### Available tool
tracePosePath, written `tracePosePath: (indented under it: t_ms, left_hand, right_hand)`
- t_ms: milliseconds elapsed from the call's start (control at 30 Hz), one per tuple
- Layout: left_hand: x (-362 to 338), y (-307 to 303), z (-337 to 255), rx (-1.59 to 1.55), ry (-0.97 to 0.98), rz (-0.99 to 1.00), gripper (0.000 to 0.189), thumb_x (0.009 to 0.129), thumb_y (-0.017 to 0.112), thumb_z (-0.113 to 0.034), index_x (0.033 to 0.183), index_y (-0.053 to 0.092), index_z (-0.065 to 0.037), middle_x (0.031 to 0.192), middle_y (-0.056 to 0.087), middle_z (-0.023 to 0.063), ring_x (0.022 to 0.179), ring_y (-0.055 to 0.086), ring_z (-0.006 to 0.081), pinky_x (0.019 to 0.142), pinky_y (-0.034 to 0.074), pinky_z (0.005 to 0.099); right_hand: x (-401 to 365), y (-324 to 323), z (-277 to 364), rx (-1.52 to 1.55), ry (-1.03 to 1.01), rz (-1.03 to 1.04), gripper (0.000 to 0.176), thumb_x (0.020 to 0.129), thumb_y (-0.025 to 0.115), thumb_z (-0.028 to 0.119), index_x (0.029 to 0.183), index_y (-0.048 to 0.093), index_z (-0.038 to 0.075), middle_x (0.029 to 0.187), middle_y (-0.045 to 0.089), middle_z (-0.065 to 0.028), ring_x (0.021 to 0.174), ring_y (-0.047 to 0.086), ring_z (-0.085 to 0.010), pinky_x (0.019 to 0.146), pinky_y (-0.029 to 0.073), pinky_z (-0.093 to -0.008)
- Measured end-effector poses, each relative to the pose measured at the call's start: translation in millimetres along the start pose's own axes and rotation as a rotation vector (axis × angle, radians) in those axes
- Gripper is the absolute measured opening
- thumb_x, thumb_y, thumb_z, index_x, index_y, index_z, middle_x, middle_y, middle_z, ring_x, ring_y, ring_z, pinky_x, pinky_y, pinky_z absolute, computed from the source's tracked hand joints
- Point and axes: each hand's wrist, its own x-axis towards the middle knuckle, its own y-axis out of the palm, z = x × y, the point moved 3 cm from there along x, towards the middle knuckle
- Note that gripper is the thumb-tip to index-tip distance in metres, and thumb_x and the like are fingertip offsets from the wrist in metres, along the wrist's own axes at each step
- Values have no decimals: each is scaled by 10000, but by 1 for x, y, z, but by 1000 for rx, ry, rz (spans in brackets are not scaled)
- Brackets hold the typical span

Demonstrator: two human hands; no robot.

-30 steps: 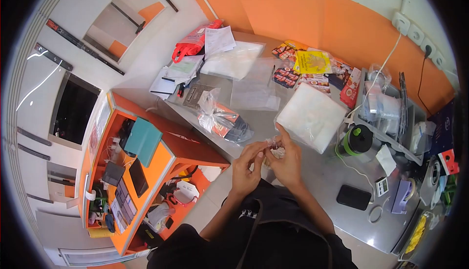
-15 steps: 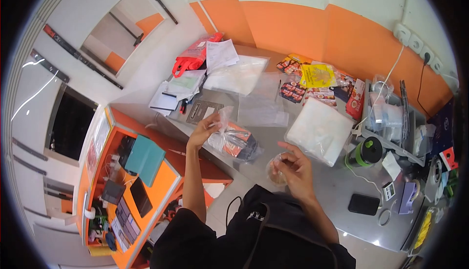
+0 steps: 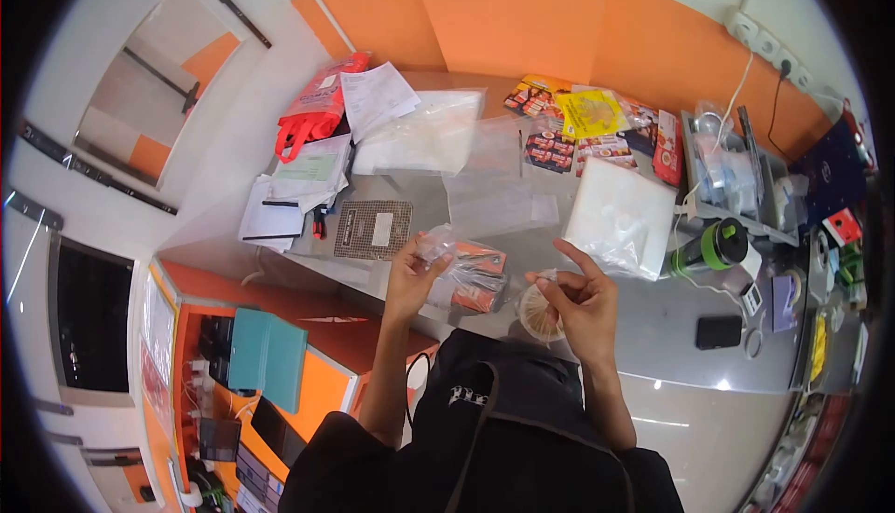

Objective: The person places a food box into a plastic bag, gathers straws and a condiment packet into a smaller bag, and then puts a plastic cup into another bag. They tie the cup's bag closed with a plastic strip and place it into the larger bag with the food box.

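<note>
My left hand (image 3: 417, 277) is closed around the gathered neck of a clear plastic bag (image 3: 477, 275). Orange and dark contents show through the plastic, and the bag lies at the near edge of the steel table (image 3: 643, 327). To its right, my right hand (image 3: 580, 300) pinches the top of a round, see-through tan thing (image 3: 539, 315) between thumb and fingers. That thing hangs beside the bag, close to my body, and I cannot tell exactly what it is.
A stack of clear plastic bags (image 3: 620, 219) lies beyond my right hand. Further right are a tumbler (image 3: 716, 247), a phone (image 3: 719, 332) and a grey bin (image 3: 741, 187). A patterned metal plate (image 3: 373, 231), papers (image 3: 308, 168) and a red bag (image 3: 317, 108) lie left.
My view has shifted. The left hand has moved closer to the right, with the bag's neck still in its grip. The tan thing in my right hand now shows more fully.
</note>
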Motion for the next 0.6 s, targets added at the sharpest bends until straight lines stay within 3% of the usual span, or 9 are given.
tracePosePath:
  t_ms: [67,167,267,467,600]
  left_hand:
    - [-3,6,-6,11,20,46,231,900,720,-33,1114,636,-16,1009,669,22,928,613,82,825,487,252]
    - [-4,14,-6,-5,-2,96,190,910,713,-37,1086,643,-17,962,674,12,892,614,69,798,481,232]
    - [-6,19,-6,-67,-23,123,132,929,701,-54,1041,642,-17,923,676,5,870,603,51,772,472,215]
    - [-14,11,19,-211,-55,155,98,956,676,-80,1011,625,-16,944,683,24,871,589,41,766,470,212]
    - [-16,6,5,-170,-69,244,134,941,678,-45,1060,627,-7,996,701,53,907,618,69,816,492,234]
  right_hand:
    - [0,15,-3,-36,18,11,529,899,677,-27,1397,502,-3,936,754,-117,559,551,-41,502,441,-211]
    - [8,39,-17,-180,-260,43,582,852,740,15,1388,515,8,859,740,-107,583,581,-82,537,472,-230]
    - [12,58,-19,-482,-274,11,662,788,804,77,1380,516,5,813,708,-116,623,631,-155,574,504,-270]
    - [16,85,-45,-581,-272,-54,691,752,833,123,1361,530,5,824,687,-142,666,671,-237,611,525,-354]
    - [18,90,-56,-645,-288,-89,658,763,811,83,1355,533,5,795,680,-144,664,672,-240,611,523,-354]
